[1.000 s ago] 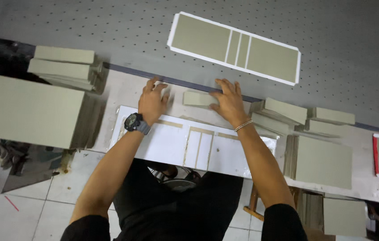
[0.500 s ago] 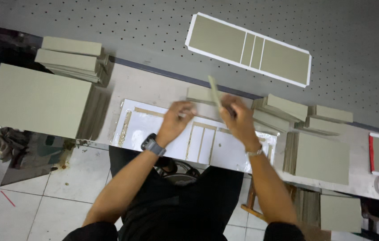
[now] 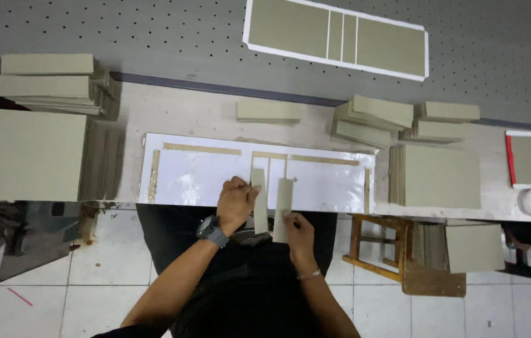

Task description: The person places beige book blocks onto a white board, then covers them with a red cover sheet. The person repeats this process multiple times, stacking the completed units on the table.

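Head view: left hand [image 3: 235, 201] pinches 1 narrow grey strip [image 3: 260, 201], right hand [image 3: 298, 230] pinches another strip [image 3: 282, 209], both at the near edge of the white sheet [image 3: 197, 175] on the worn tabletop [image 3: 178, 112]; pale floor tiles [image 3: 90, 269] below.

Both forearms reach forward, bent at the elbows. The left hand [image 3: 235, 201] is curled, fingers pinched shut. Just beside it, the right hand [image 3: 298, 230] sits lower, fingers also pinched.

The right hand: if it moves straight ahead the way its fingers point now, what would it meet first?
The right hand holds a narrow grey board strip and points away from the body, toward the white sheet on the table. Going straight on, it would likely meet that sheet first, though depth is hard to judge.
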